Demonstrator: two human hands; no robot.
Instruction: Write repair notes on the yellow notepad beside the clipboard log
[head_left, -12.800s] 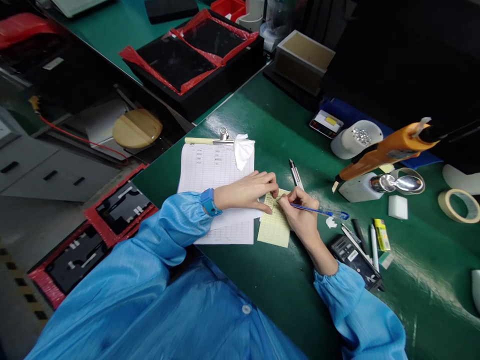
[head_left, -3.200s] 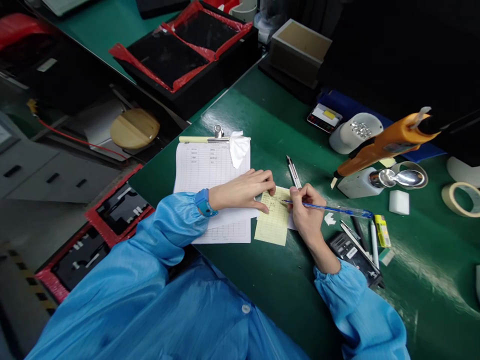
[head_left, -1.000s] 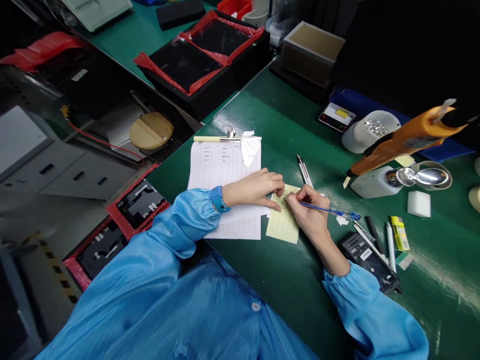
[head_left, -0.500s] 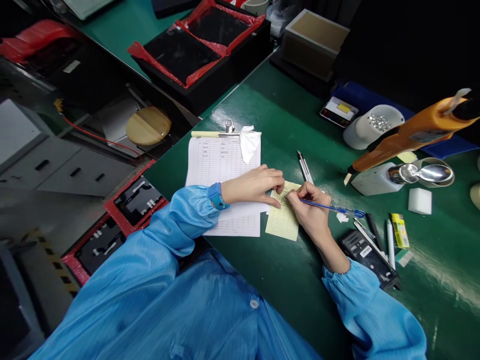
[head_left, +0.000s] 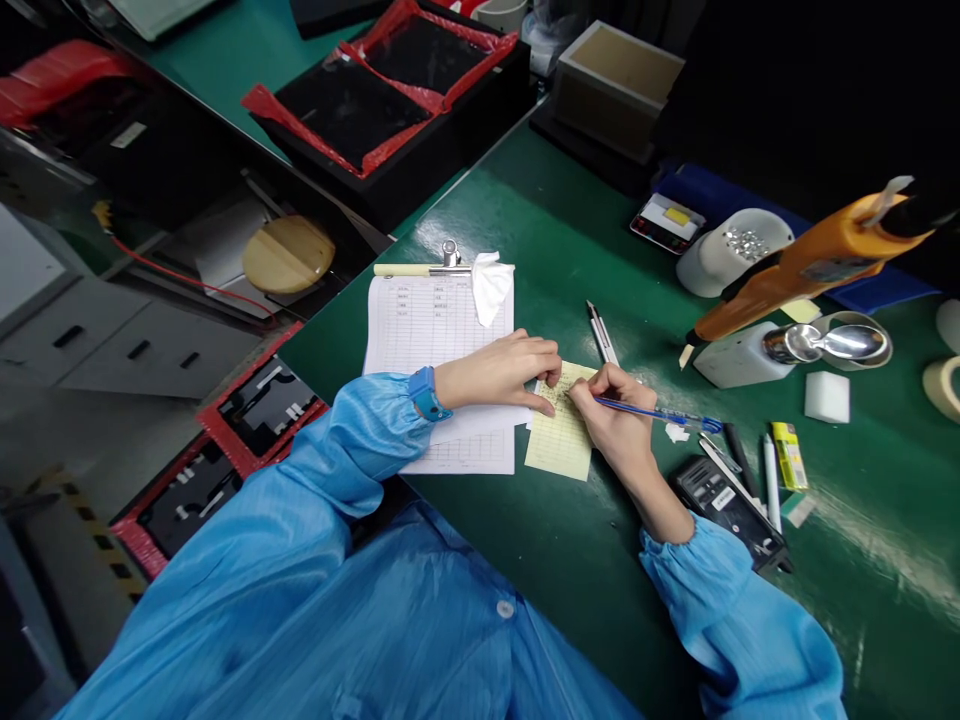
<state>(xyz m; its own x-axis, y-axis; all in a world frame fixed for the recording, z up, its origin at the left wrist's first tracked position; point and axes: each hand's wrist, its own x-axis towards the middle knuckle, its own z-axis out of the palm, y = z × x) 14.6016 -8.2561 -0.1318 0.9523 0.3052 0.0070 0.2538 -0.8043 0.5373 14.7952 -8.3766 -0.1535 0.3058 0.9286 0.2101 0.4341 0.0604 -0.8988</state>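
A blue pen sits in my right hand, its tip against a yellow lined note that bears handwriting. My left hand lies flat with fingers apart, thumb and fingertips touching the note's left edge. The rest of that hand rests over printed sheets on a clipboard. At the clipboard's top a metal clip holds the sheets, beside a crumpled white tissue. A blue wristband is round my left wrist.
Beyond the note lie metal-coloured pens. To the right are an orange electric screwdriver, a white cup of small metal parts, a white bottle, a black device and a yellow box. Red-edged trays stand at lower left.
The whole view has shifted slightly, so things appear a little further left. My right hand and the pen tip have barely moved over the note; my left hand keeps its place.
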